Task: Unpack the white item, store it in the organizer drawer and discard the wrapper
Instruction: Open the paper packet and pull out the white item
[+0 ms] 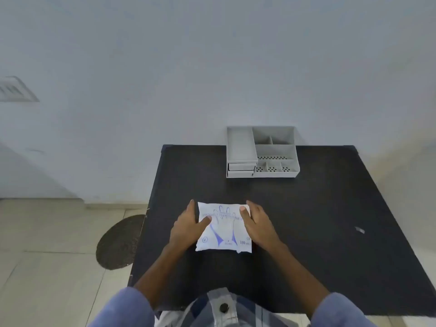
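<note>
Both my hands rest on the white packet, one at each side: my left hand lies along its left edge with the thumb pressed onto the printed face, and my right hand does the same on the right edge. Fingers are loosely spread and flat, pinning the packet to the table rather than clamped around it; nothing is lifted.

That packet lies flat on the black table, near my edge and roughly centred in front of me. It looks sealed, with blue glove artwork and lettering on top. Well beyond it, at the far edge against the wall, stands the grey organizer, its two small drawers stacked at the lower left and both closed as far as I can tell.

I judge this to be the very start: steadying the packet before opening it. Next I need a proper pinch on the wrapper's top edge with both hands and a tear across it, keeping the contents from spilling. No bin is clearly visible for the wrapper.
</note>
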